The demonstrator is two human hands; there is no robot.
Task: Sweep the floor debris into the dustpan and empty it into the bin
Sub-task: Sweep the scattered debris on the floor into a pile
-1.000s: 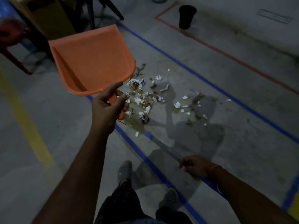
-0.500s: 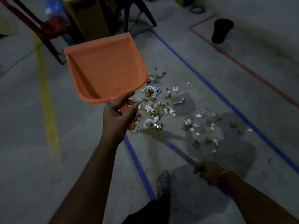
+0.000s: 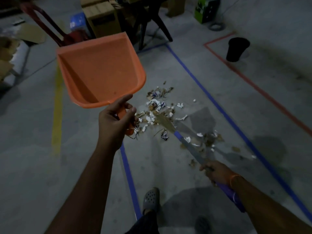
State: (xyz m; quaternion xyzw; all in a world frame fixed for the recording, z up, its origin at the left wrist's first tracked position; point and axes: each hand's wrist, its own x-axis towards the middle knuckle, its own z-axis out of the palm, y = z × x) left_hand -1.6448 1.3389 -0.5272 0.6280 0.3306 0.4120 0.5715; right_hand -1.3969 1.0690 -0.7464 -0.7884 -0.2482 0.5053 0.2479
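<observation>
Debris [image 3: 162,114] lying scattered on floor [image 3: 33,166], looking light, loose, scatter-prone. Left hand [image 3: 116,122] gripping stiff orange dustpan [image 3: 101,70] by handle, held aloft. Right hand [image 3: 214,171] gripping broom [image 3: 190,146] shaft.

Single head-worn view, forward and down over floor [image 3: 168,166], near.

The left hand [image 3: 116,123] covers most of the dustpan's handle [image 3: 129,130]. The broom [image 3: 189,142] bristles blur into the debris [image 3: 158,108], and its stick's near end is hidden behind the right forearm.
</observation>
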